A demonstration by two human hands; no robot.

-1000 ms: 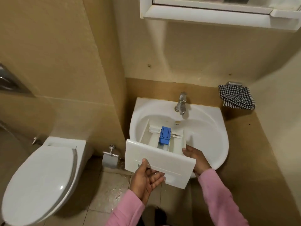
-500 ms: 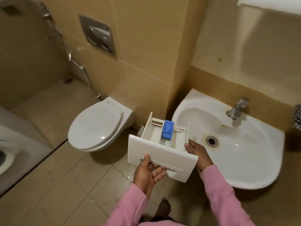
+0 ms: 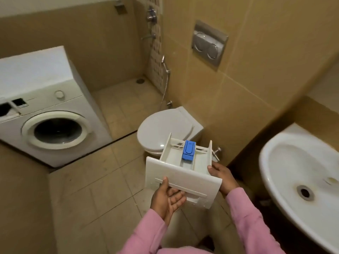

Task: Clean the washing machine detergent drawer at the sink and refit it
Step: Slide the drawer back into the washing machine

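I hold the white detergent drawer [image 3: 176, 173] in front of me, above the floor, its front panel toward me and a blue insert [image 3: 188, 150] in its middle compartment. My left hand [image 3: 167, 199] grips the front panel from below, thumb on its face and fingers curled into the handle recess. My right hand [image 3: 221, 177] holds the drawer's right side, thumb on the wall's top edge. The white sink [image 3: 275, 162] is at the right. The washing machine [image 3: 55, 114] stands at the left, with a dark empty drawer slot [image 3: 4, 109] at its top left corner.
A white toilet [image 3: 165, 132] with its lid down stands just beyond the drawer, a flush plate [image 3: 209, 44] on the wall above it. A spray hose [image 3: 166, 77] hangs left of the toilet. Tiled floor [image 3: 102, 189] lies between me and the machine.
The view has swung left, away from the sink toward the washing machine. The drawer has come off the basin with both hands holding it as before.
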